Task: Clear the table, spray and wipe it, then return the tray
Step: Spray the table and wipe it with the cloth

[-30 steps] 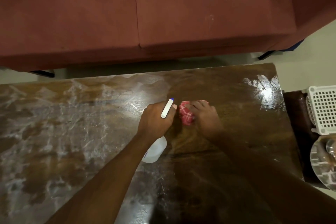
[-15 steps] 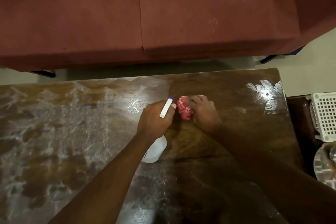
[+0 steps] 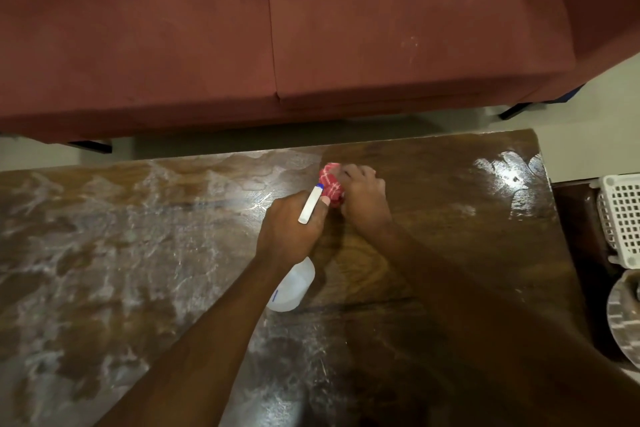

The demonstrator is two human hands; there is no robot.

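The dark wooden table (image 3: 450,236) fills the lower view, with whitish wet streaks over its left half. My left hand (image 3: 287,232) grips a white spray bottle (image 3: 292,286) by its neck, its white trigger head with a blue tip sticking up past my fingers. Just to the right, my right hand (image 3: 363,198) holds a bunched red checked cloth (image 3: 330,185) down on the tabletop near the far edge. The cloth's right part is hidden under my fingers.
A dark red sofa (image 3: 277,28) runs along the far side, with a strip of pale floor (image 3: 242,146) between it and the table. At the right edge, a white perforated basket (image 3: 621,218) and a round silvery tray (image 3: 623,319) sit on a lower dark surface.
My right hand has pushed the cloth away from me toward the table's far edge. My left hand with the bottle has stayed nearly in place. The view has tilted slightly.
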